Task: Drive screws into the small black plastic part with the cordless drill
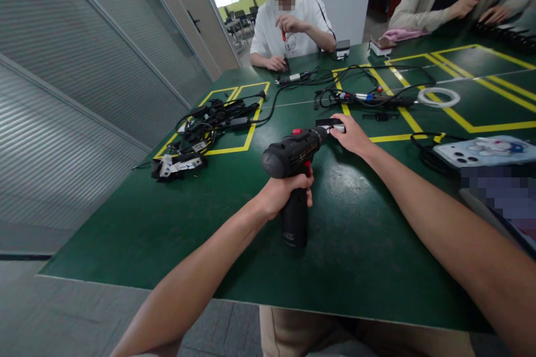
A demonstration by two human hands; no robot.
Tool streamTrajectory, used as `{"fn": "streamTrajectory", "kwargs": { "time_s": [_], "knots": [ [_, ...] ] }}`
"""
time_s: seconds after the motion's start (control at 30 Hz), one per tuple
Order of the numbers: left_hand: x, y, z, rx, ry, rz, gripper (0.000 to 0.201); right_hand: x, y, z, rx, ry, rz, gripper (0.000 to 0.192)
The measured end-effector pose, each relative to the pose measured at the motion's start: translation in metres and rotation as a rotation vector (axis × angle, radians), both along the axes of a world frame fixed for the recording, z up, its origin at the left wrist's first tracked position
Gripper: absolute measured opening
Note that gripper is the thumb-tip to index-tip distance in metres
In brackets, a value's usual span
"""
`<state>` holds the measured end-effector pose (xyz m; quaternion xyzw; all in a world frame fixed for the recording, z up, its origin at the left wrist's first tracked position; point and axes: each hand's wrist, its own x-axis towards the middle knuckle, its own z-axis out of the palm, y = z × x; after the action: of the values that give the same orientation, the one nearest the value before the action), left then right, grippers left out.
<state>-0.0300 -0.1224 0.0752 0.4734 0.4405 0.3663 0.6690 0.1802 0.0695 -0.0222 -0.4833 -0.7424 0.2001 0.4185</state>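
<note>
A black cordless drill (293, 162) is held above the green table (167, 223) by the left hand (285, 192), whose fingers are wrapped tightly around the grip. The right hand (349, 134) is placed at the drill's front end, its fingers closed narrowly on a small black and silver part (333, 125) at the chuck. A heap of black cables (209, 122) lies well apart to the left.

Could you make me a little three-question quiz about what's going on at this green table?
1. True or false: the left hand grips the black power drill by its handle.
2. What does the right hand touch? A) the phone B) the drill's front end C) the white ring
3. What colour are the lines on the table?

Key: 1 true; 2 B; 3 yellow.
</note>
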Motion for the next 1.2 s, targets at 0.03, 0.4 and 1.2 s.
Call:
{"fn": "streamTrajectory", "kwargs": {
  "time_s": [0.03,0.4,1.2],
  "knots": [
    [0.0001,-0.0003,0.0004,-0.002,0.001,-0.001,0.021,-0.0001,-0.0001,0.0,0.002,-0.001,-0.002,0.04],
    [0.0009,-0.0008,0.0024,-0.009,0.006,0.018,0.021,0.0,-0.003,0.0032,-0.007,-0.023,0.006,0.039],
    [-0.0009,-0.0007,0.001,0.009,0.011,0.001,0.023,0.001,-0.0051,0.0014,-0.053,-0.049,0.043,0.05]
  ]
}}
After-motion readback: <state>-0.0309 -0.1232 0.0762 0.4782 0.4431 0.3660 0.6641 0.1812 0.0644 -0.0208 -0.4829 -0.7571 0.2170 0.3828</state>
